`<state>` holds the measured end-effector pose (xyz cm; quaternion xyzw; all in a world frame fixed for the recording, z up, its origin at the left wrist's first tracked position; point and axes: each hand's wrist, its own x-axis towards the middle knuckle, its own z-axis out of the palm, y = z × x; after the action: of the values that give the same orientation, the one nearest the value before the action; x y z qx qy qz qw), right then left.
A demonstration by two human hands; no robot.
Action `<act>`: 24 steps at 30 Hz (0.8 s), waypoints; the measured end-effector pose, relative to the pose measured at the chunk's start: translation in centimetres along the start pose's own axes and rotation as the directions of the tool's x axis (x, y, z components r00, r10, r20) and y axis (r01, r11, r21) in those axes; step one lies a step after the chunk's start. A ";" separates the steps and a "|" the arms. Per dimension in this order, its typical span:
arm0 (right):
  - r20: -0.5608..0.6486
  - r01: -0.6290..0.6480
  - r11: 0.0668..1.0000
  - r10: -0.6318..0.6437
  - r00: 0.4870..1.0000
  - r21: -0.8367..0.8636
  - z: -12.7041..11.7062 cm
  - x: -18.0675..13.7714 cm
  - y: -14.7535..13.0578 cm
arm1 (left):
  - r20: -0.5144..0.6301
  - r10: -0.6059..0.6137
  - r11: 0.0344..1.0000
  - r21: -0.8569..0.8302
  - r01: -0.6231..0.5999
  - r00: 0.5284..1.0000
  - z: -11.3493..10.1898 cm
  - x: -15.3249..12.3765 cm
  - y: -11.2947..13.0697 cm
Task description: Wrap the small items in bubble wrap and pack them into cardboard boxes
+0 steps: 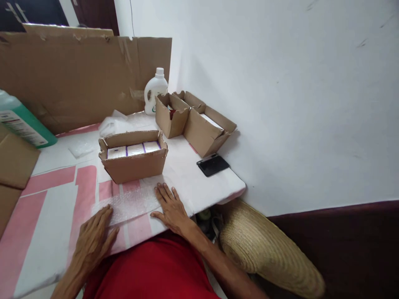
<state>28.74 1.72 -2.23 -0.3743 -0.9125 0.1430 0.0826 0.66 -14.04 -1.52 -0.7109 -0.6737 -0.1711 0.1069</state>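
A sheet of clear bubble wrap (132, 204) lies flat on the cloth-covered table, close to its front edge. My left hand (95, 234) rests at the sheet's left end, palm down with fingers stretched out. At the right end, my right hand (171, 206) lies flat with its fingers slightly spread and the thumb out to the side. Neither hand grips anything. Just behind the wrap stands an open cardboard box (137, 168), holding several white packs with purple edges side by side.
Farther right are more open cardboard boxes (202, 135), a white jug (156, 89) and a black phone (213, 165). A green-liquid container (28, 124) stands at left before a tall cardboard panel (77, 79). Crumpled plastic (114, 123) lies behind the box. A woven straw hat (264, 249) is below the table's right edge.
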 end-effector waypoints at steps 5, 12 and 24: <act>-0.020 0.036 0.999 -0.037 0.999 -0.008 -0.3 1.0 1.1 | 0.028 0.167 0.984 0.057 -0.168 0.986 -0.6 0.8 -1.8; -0.158 0.243 0.970 -0.243 0.957 -0.022 -2.3 0.5 -2.2 | 0.023 0.324 0.929 0.182 -0.323 0.946 -3.1 2.8 2.6; -0.312 0.148 0.734 0.091 0.946 0.662 -0.2 -3.7 -5.2 | 0.311 -0.055 0.780 -0.580 0.235 0.949 -5.6 6.2 5.4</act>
<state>27.99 -4.43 -0.51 -0.3222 -0.7767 0.4007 0.3638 5.67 -10.87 6.45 -0.6692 -0.6436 -0.2860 -0.2369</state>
